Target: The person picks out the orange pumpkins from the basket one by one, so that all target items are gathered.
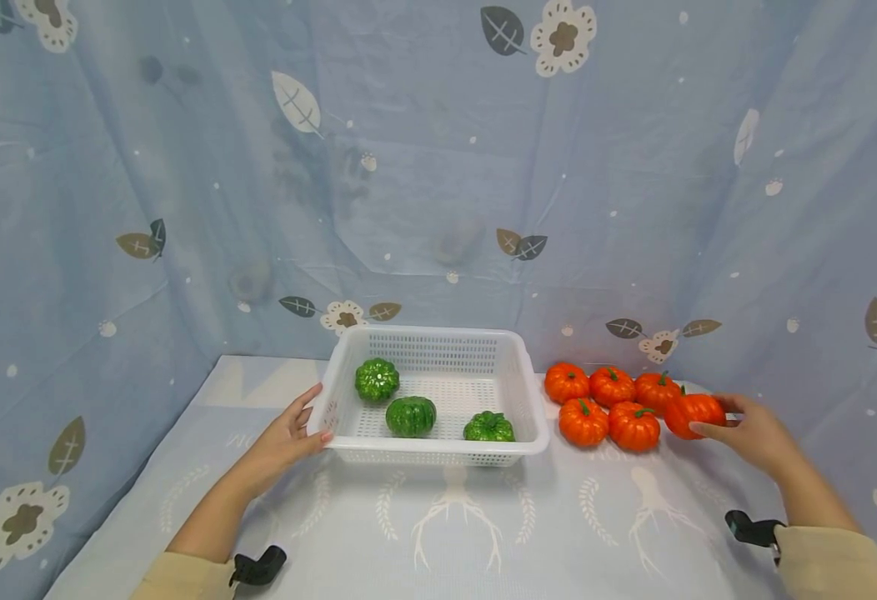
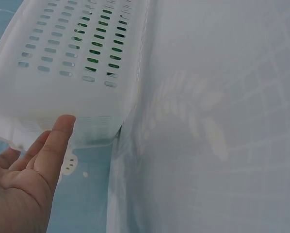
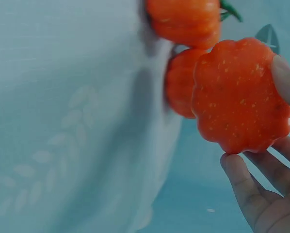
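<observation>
My right hand (image 1: 757,433) pinches an orange toy pumpkin (image 1: 694,415) between thumb and fingers; its speckled, lobed underside (image 3: 244,94) faces the right wrist camera. The held pumpkin is tilted at the right end of a group of several more orange pumpkins (image 1: 613,387). At the left end of a white plastic basket (image 1: 438,447), my left hand (image 1: 281,442) touches the side with nearly straight fingers, the thumb by the front corner. A fingertip meets the slotted wall (image 2: 53,92) in the left wrist view. Three green pumpkins (image 1: 411,417) lie inside the basket.
A pale patterned cloth (image 1: 453,533) covers the table. Behind and to both sides hangs a blue curtain (image 1: 423,192) with leaf and flower prints. The orange pumpkins stand in two rows just right of the basket.
</observation>
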`<state>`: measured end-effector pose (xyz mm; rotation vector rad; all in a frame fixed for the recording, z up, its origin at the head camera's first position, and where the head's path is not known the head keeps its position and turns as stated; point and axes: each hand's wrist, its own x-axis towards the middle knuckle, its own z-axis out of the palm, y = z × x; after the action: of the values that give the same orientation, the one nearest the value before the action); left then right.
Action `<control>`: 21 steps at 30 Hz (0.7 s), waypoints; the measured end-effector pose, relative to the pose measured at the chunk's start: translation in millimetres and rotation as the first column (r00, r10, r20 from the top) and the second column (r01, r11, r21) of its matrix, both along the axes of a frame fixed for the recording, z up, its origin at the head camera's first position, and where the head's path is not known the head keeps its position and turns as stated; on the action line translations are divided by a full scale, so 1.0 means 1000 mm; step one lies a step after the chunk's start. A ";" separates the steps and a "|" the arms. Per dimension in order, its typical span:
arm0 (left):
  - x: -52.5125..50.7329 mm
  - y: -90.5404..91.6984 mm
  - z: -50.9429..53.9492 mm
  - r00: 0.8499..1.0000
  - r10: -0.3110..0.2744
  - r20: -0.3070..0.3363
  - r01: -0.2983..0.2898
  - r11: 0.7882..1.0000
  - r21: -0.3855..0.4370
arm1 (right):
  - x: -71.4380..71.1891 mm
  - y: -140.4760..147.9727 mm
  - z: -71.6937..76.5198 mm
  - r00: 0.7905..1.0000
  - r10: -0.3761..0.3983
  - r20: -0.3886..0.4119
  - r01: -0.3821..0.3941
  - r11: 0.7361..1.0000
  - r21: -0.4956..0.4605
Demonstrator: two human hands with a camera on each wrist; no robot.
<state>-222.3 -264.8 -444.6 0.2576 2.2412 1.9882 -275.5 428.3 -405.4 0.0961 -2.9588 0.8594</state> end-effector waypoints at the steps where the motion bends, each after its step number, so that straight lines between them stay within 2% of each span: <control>1: 0.000 0.000 0.000 1.000 -0.001 -0.001 0.001 1.000 0.000 | -0.001 0.001 -0.003 1.000 -0.005 0.010 0.005 1.000 0.002; 7: 0.000 -0.001 -0.001 1.000 -0.003 -0.008 0.003 1.000 0.012 | -0.007 0.001 -0.015 0.995 -0.031 0.093 0.031 1.000 0.005; 12: 0.000 -0.002 -0.002 1.000 -0.004 -0.008 0.004 1.000 0.012 | -0.008 0.001 -0.024 0.995 -0.012 0.101 0.011 1.000 0.013; 17: 0.000 -0.002 -0.003 1.000 -0.005 -0.007 0.005 1.000 0.016 | -0.002 0.001 -0.019 0.985 -0.058 0.160 0.060 0.998 -0.008; 21: 0.000 -0.002 -0.004 1.000 -0.006 -0.002 0.006 1.000 0.015 | 0.002 0.007 -0.016 0.969 -0.092 0.229 0.106 0.993 -0.048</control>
<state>-222.3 -266.5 -448.5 0.2686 2.2243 2.0039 -273.1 435.2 -421.8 -0.1627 -3.1089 1.0073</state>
